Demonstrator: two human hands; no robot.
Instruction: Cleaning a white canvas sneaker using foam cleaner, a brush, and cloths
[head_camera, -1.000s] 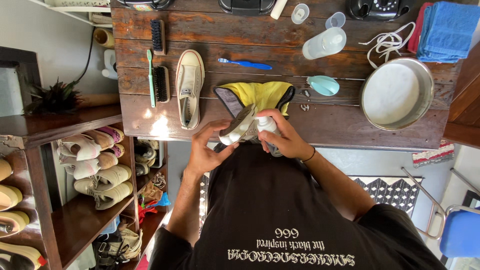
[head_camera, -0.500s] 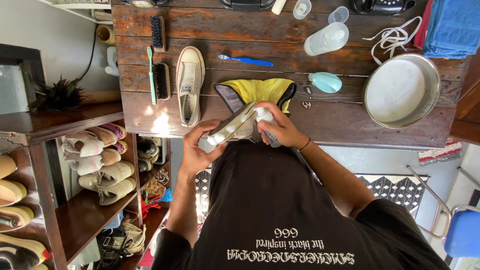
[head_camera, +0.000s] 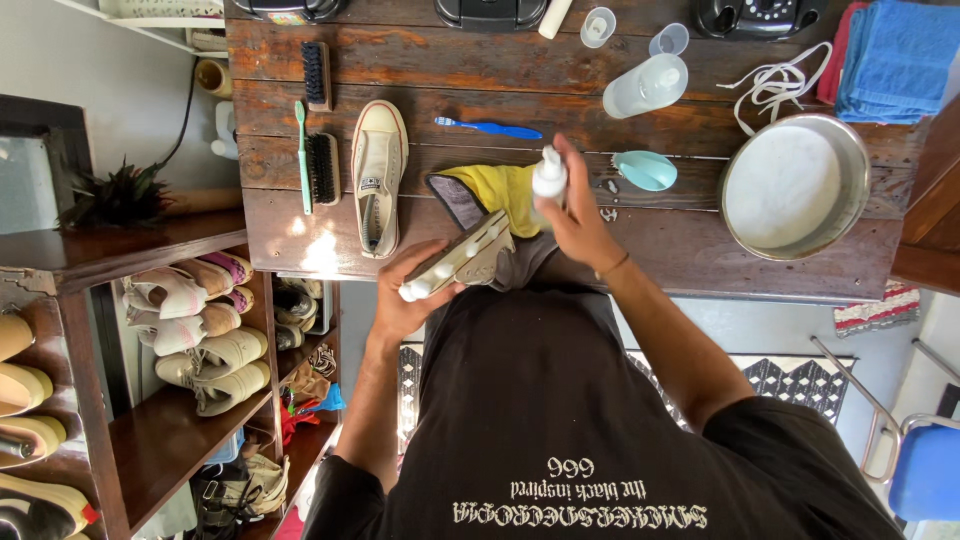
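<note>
The bench (head_camera: 300, 215) has a bare strip of planks along its near edge, from the yellow cloth (head_camera: 500, 190) rightward to the metal pan (head_camera: 795, 185), and a hand could pass there. The pan blocks the right end, with the teal lid (head_camera: 645, 170) just beside it. On the left, a cream sneaker (head_camera: 378, 175) lies across the planks; a black brush (head_camera: 322, 168) and a green toothbrush (head_camera: 301, 155) close the gap beyond it. Farther back, the blue toothbrush (head_camera: 490, 128), a clear bottle (head_camera: 645, 85) and white laces (head_camera: 775, 88) crowd the middle rows. A shoe shelf (head_camera: 150, 440) stands against the left side.
</note>
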